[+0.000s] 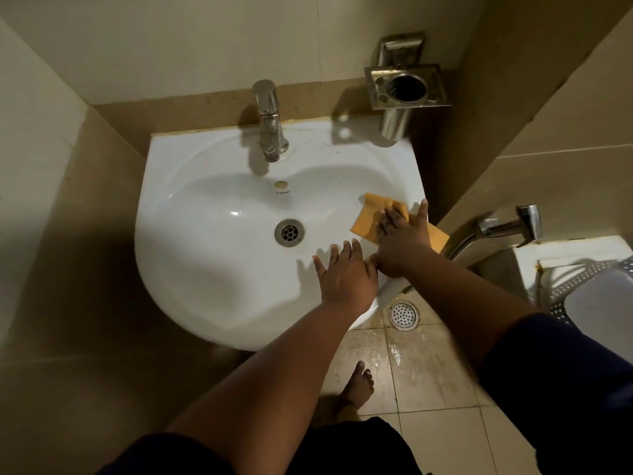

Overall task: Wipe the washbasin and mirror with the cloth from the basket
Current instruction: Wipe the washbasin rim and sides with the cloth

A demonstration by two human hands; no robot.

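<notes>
A white washbasin (212,262) is fixed to the tiled wall, with a chrome tap (270,121) at its back and a metal drain (289,232) in the bowl. An orange cloth (368,217) lies on the basin's right rim and slope. My right hand (402,241) presses flat on the cloth with fingers spread. My left hand (346,272) rests flat on the front right of the bowl, fingers straight, holding nothing. The mirror is out of view.
A steel tumbler holder (407,87) hangs on the wall above the basin's right corner. A chrome spray tap (507,228) juts from the right wall. A perforated basket (589,286) sits far right. A floor drain (404,315) and my bare foot (358,382) are below.
</notes>
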